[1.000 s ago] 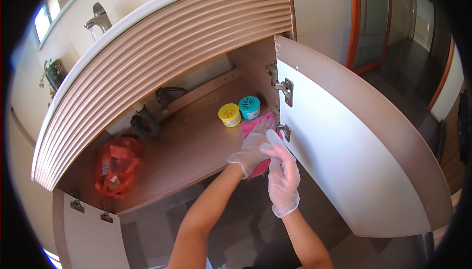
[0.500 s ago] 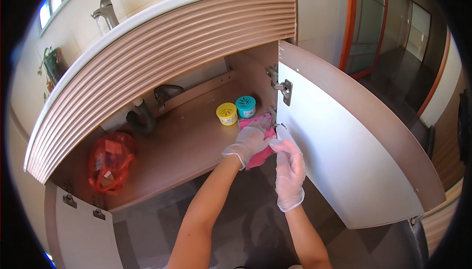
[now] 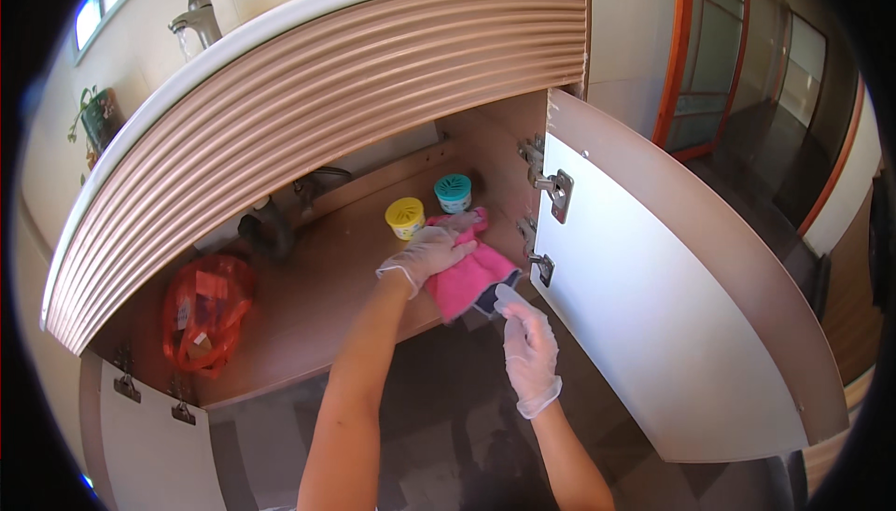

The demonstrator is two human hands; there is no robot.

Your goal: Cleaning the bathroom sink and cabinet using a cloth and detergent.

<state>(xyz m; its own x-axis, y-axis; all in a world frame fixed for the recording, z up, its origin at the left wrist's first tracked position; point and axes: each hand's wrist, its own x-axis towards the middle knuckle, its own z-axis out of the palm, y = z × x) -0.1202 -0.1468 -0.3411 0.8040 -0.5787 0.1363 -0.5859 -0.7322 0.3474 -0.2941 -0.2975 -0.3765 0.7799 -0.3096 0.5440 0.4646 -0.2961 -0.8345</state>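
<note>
My left hand [image 3: 429, 254], in a clear thin glove, reaches into the cabinet and holds a pink cloth [image 3: 471, 273] against its floor. The cloth hangs a little over the front edge, with a dark underside showing at one corner. Just past my left fingers stand a yellow round tub [image 3: 405, 219] and a turquoise one [image 3: 454, 194], both with slotted lids. My right hand [image 3: 529, 348], gloved too, is raised in front of the cabinet by the cloth's dark corner. Its fingers are loosely bent and apart, and nothing shows in them.
A white-faced cabinet door [image 3: 644, 296] stands open on metal hinges at the right, another door [image 3: 159, 446] at the lower left. Inside the cabinet are a red plastic bag [image 3: 207, 310] and a dark drain pipe [image 3: 269, 231]. The ribbed basin front [image 3: 327, 110] overhangs the opening.
My left hand has drawn the pink cloth leftward from the hinge side, and more of it shows spread out. My right hand has moved slightly down and left.
</note>
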